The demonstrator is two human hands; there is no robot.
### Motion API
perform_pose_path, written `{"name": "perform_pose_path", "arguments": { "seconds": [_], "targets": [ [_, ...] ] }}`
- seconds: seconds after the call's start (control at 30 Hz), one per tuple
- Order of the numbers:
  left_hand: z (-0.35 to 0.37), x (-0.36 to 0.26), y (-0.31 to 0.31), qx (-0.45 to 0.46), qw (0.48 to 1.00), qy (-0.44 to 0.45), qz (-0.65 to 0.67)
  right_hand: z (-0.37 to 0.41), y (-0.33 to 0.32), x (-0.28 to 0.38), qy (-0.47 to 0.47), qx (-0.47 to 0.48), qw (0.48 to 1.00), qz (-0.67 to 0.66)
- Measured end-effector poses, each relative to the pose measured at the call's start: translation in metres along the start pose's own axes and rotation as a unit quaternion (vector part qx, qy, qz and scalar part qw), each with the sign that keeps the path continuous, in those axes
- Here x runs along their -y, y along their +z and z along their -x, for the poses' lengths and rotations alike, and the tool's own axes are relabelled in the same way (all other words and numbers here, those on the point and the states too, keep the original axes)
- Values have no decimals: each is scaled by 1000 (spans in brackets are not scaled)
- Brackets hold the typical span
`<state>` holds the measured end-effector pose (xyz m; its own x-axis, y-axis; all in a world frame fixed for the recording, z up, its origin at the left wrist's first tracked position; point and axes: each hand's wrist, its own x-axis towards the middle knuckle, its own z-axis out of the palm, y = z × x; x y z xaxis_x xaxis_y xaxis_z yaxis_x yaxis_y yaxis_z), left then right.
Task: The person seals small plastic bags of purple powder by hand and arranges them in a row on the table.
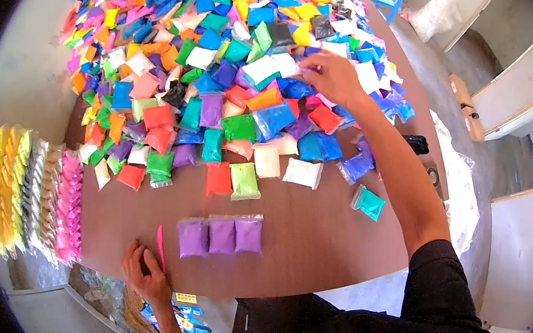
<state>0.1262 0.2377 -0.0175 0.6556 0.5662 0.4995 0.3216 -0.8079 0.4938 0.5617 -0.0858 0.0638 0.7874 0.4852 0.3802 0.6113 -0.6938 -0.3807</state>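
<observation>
My right hand (334, 76) reaches far over the table into a big heap of small coloured packets. Its fingers are drawn together beside a white packet (283, 65); what they pinch, if anything, is too small to make out. My left hand (146, 274) rests at the near table edge, its fingers loosely bent and apart, holding nothing. Just beyond those fingers lies a thin pink blade-like strip (161, 248). Three purple packets (221, 235) sit side by side in a row on the bare wood in front of me.
The heap (219, 122) covers the far part of the brown table (329, 251). A teal packet (368, 203) lies apart at right. Rows of sorted packets (30, 190) stand at left. A black object (416, 144) and clear plastic sheeting (459, 187) are along the right edge.
</observation>
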Motion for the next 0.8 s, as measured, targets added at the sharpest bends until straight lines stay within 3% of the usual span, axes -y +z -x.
{"name": "perform_pose_path", "arguments": {
  "seconds": [0.17, 0.23, 0.27, 0.3, 0.37, 0.4, 0.43, 0.5, 0.63, 0.8],
  "targets": [
    [1, 6, 1, -11, 1000, 19, 10, 61, -21, 4, -52, 28, 995, -86],
    [3, 7, 2, -18, 999, 25, 13, 84, -28, 10, -49, -33, 990, -132],
    [3, 6, 1, -22, 999, 26, 3, 97, -36, 19, 16, 1, 985, -171],
    [3, 5, 1, -27, 999, 26, -7, 109, -38, 23, 17, -1, 985, -172],
    [3, 8, 3, -28, 999, 28, 3, 132, -41, 35, 183, -8, 939, -291],
    [3, 9, 3, -26, 999, 26, 12, 147, -44, 45, 222, -2, 896, -385],
    [4, 9, 2, -22, 999, 28, 9, 159, -43, 57, 226, -2, 894, -388],
    [3, 7, 2, -31, 999, 31, -14, 179, -39, 76, 262, -65, 776, -571],
    [3, 13, 3, -28, 999, 40, -23, 213, -28, 104, 262, -60, 734, -624],
    [2, 6, 2, -36, 998, 43, -3, 241, -11, 127, 271, -19, 726, -631]
  ]
}}
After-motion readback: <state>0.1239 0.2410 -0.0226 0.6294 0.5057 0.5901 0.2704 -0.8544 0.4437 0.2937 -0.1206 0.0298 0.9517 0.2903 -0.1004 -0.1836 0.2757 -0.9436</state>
